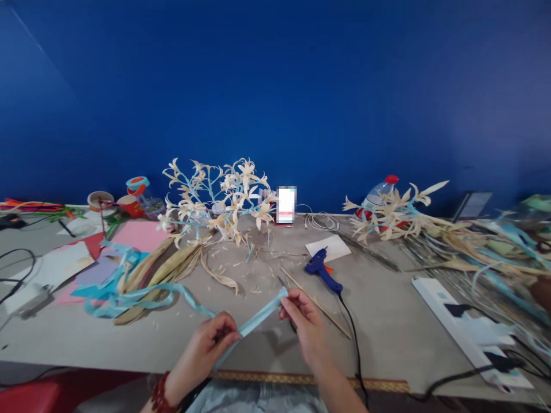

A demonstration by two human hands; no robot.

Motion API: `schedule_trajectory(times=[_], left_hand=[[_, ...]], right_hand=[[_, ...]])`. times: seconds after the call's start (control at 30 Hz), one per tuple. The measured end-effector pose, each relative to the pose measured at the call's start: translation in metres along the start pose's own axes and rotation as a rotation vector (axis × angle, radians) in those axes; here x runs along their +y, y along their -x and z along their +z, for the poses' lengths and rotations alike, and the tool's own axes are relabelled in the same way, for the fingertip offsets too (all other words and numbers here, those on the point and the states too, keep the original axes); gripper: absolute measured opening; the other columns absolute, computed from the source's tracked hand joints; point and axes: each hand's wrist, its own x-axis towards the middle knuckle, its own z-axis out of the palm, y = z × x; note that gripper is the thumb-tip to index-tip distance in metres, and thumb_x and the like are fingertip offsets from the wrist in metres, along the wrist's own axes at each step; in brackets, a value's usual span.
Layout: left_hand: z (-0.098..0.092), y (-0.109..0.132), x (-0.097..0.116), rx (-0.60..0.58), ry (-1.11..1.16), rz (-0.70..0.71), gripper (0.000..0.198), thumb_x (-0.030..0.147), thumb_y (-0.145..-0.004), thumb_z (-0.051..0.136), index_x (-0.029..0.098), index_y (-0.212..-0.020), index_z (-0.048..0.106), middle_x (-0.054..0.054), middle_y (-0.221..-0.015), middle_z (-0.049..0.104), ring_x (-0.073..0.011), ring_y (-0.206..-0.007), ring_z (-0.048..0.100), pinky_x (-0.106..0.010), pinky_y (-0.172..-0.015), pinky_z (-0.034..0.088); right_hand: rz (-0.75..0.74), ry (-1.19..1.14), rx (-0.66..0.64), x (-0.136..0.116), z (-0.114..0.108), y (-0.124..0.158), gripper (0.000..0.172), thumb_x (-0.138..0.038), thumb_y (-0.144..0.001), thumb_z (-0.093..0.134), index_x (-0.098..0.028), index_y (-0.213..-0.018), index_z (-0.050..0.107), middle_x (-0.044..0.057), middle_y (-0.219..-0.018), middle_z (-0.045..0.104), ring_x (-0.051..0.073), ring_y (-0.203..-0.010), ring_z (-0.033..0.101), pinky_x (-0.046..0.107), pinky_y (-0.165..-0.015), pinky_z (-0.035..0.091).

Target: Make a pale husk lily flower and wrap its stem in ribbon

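Note:
My left hand point(210, 344) pinches a light blue ribbon point(258, 317) near the table's front edge. My right hand point(301, 321) grips the same ribbon's far end, stretching it taut between both hands. A dark thin tool, perhaps scissors point(287, 298), pokes out by my right fingers; who holds it is unclear. The ribbon's loose tail point(142, 298) trails left across the grey table point(387, 327). A thin wooden stick point(318, 304) lies just right of my right hand.
A blue glue gun point(322, 269) with black cord lies behind my right hand. Cream paper-flower sprays point(219, 201) stand at back centre, more flowers point(391, 215) at right. Dried leaves point(163, 272), coloured paper point(133, 235), tape rolls point(138, 186) and a bottle point(379, 192) crowd the table.

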Motion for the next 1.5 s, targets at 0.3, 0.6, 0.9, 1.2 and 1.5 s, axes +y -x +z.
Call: schedule_trajectory(times=[0.3,0.6,0.9,1.2,1.5], left_hand=[[-0.019,-0.009,-0.014,-0.067,-0.251,0.15,0.023,0.028,-0.095,0.043,0.021,-0.084,0.062,-0.006,-0.083,0.065,-0.0186,-0.076,0.063,-0.028,-0.07,0.049],[-0.042,-0.011,-0.027,0.255,-0.393,0.185,0.021,0.032,-0.094,0.047,0.022,-0.091,0.065,-0.008,-0.092,0.068,-0.0213,-0.084,0.066,-0.03,-0.074,0.052],[-0.081,-0.023,-0.054,0.383,-0.556,0.196,0.022,0.036,-0.093,0.048,0.021,-0.099,0.063,-0.007,-0.096,0.07,-0.0209,-0.086,0.066,-0.03,-0.076,0.052],[-0.122,-0.06,-0.082,0.434,-1.051,0.078,0.019,0.032,-0.085,0.054,0.019,-0.083,0.068,-0.012,-0.084,0.068,-0.0327,-0.089,0.06,-0.048,-0.082,0.044],[-0.118,-0.072,-0.082,0.398,-0.954,-0.007,0.022,0.034,-0.088,0.049,0.02,-0.096,0.063,-0.009,-0.08,0.072,-0.0292,-0.085,0.065,-0.042,-0.079,0.044]], right_hand=[[-0.134,0.558,-0.104,0.02,-0.02,0.003,0.02,-0.038,-0.089,0.055,-0.02,-0.081,0.059,0.002,-0.071,0.066,0.018,-0.065,0.062,0.027,-0.062,0.049],[-0.353,0.882,-0.045,0.019,-0.021,0.006,0.035,-0.028,-0.09,0.052,-0.018,-0.124,0.051,0.009,-0.1,0.068,0.018,-0.068,0.062,0.031,-0.068,0.052],[-0.421,0.844,-0.049,0.018,-0.02,0.014,0.018,-0.029,-0.093,0.049,-0.02,-0.097,0.064,0.01,-0.091,0.07,0.022,-0.079,0.066,0.033,-0.072,0.053],[-0.397,0.863,-0.086,0.019,-0.022,0.01,0.015,-0.026,-0.093,0.05,-0.022,-0.091,0.064,0.007,-0.085,0.069,0.023,-0.079,0.064,0.033,-0.071,0.05],[-0.386,0.85,-0.104,0.018,-0.021,0.008,0.015,-0.023,-0.093,0.049,-0.022,-0.09,0.064,0.006,-0.085,0.068,0.022,-0.079,0.063,0.031,-0.07,0.048]])
